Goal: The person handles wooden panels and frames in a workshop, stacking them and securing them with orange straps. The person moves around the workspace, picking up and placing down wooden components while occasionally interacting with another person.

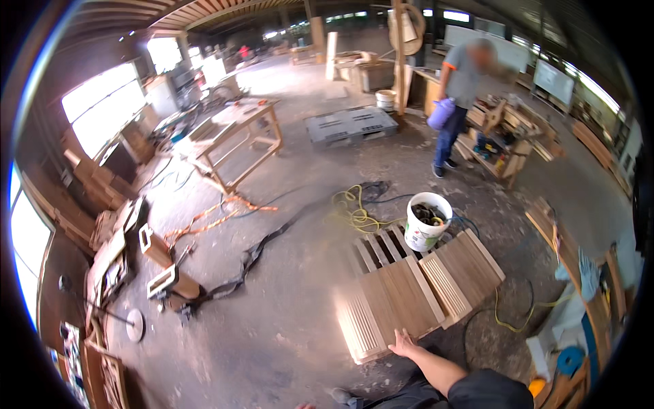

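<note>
My right hand (405, 343) reaches in from the lower right and rests at the near edge of a wooden panel (398, 296), its fingers stretched out over the edge. Along its left side the panel carries a strip of pale grooves. A second grooved wooden panel (470, 262) lies beside it on the right. Both rest on a slatted wooden pallet (381, 249). Only a sliver of my left hand (305, 406) shows at the lower rim, so its fingers are hidden.
A white bucket (427, 225) of dark items stands behind the panels, near a yellow hose (357, 211). A black strap (252, 259) crosses the floor. A person (463, 88) holding a purple object stands by a cluttered cart (504, 136). A wooden worktable (235, 123) stands far left.
</note>
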Tool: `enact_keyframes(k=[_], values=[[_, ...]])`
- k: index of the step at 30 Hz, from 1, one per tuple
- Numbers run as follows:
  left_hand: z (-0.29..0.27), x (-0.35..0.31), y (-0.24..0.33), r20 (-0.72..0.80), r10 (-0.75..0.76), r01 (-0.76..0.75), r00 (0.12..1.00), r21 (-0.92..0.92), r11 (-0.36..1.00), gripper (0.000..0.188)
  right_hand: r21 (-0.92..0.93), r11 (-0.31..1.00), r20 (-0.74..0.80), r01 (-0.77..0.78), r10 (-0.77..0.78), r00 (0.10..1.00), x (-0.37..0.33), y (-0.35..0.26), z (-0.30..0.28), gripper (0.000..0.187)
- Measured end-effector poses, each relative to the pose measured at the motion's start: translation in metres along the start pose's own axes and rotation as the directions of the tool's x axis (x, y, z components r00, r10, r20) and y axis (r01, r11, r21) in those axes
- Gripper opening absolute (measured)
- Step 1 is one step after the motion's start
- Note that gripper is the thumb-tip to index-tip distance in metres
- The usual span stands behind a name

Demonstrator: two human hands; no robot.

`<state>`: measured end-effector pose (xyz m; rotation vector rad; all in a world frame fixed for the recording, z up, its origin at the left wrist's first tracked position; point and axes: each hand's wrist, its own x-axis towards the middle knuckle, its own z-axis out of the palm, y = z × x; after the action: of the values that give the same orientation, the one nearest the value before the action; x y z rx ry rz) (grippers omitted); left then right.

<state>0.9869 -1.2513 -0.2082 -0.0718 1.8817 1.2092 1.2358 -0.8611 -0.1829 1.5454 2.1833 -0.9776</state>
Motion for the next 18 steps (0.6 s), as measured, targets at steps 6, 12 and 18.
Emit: enact_keyframes(k=[6, 12, 18], values=[[-0.107, 0.0, -0.039, -0.151, -0.123, 0.142, 0.981, 0.123, 0.982, 0.02, -0.083, 0.976, 0.13, -0.203, 0.212, 0.969, 0.046, -0.026, 0.046, 0.089], [-0.111, 0.031, -0.02, -0.14, -0.192, 0.202, 0.971, 0.059, 0.978, 0.019, -0.184, 0.969, 0.145, -0.166, 0.193, 0.97, 0.031, -0.04, 0.076, 0.092], [-0.147, 0.037, -0.004, -0.119, -0.171, 0.181, 0.978, 0.076, 0.981, 0.018, -0.226, 0.965, 0.196, -0.132, 0.177, 0.964, 0.01, -0.048, 0.054, 0.095]])
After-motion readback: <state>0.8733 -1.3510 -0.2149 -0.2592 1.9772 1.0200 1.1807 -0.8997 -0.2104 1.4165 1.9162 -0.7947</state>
